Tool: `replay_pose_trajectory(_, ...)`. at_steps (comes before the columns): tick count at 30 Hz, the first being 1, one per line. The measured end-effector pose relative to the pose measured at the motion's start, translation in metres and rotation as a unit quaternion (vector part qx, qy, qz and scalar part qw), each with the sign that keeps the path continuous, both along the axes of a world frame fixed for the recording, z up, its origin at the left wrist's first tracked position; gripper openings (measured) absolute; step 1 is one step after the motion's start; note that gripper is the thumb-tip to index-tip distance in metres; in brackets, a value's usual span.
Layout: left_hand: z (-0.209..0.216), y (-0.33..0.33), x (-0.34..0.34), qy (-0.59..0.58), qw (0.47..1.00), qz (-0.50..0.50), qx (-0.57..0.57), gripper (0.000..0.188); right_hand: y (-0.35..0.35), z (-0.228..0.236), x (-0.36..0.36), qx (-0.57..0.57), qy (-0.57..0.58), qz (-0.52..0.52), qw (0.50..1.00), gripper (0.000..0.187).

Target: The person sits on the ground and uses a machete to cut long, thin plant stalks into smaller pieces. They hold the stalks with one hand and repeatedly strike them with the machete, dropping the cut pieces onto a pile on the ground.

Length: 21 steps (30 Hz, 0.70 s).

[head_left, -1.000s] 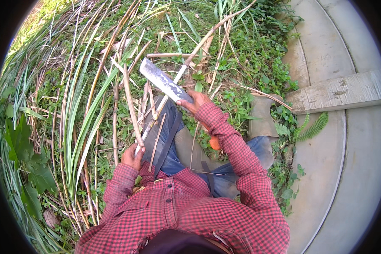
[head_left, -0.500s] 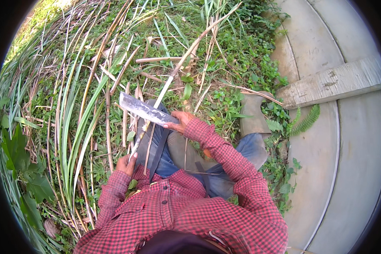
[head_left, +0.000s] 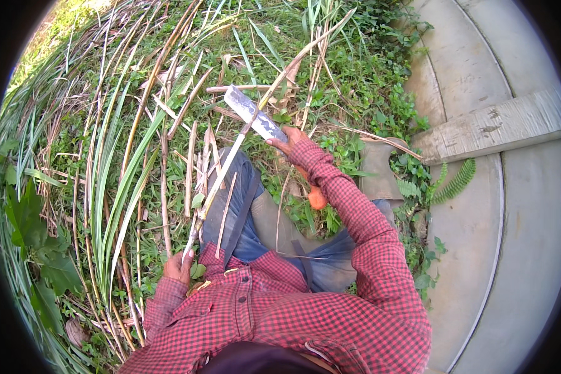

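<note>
- two hands share the work: the left hand (head_left: 177,269) is curled round the near end of one long stalk (head_left: 231,155), while the right hand (head_left: 290,142) is clenched about the grip of a broad-bladed knife (head_left: 267,127).
- the stalk slants past the person's left leg (head_left: 249,242), from the left hand up toward the far edge of the grass patch (head_left: 361,81).
- done, by the look of it: the stretch between leg and blade is pale and smooth, seemingly bared of its outer layer.
- left, as i judge it: the part beyond the blade is tan and looks covered; nearer the left hand the surface is mottled.
- the blade crosses the stalk about where pale meets tan; whether it bites in, i cannot tell.
- an orange knob (head_left: 316,198) shows below the right hand, perhaps the handle's end.
- loose tan strips (head_left: 191,168) lie beside the leg, like peelings; long green leaves (head_left: 115,187) lie toward the grass patch's left side, well apart from the concrete slab's (head_left: 470,218) left edge.
</note>
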State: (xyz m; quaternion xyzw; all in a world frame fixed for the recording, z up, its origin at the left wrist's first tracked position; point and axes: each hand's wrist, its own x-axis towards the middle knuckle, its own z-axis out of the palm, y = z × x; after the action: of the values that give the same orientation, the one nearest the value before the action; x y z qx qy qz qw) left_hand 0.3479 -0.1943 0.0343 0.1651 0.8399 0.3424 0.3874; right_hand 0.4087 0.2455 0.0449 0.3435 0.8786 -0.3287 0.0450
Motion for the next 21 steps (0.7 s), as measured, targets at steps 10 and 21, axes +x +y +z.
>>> replay_pose_trajectory(10,-0.003,0.008,-0.002,-0.035,0.999,-0.005,-0.039,0.046,0.010,-0.022,0.009,-0.107,0.074,-0.105,0.986,0.061)
replay_pose_trajectory(21,0.007,0.025,0.001,0.089,0.996,-0.018,-0.018,0.037,-0.075,0.008,0.006,-0.084,-0.017,0.128,0.988,0.060)
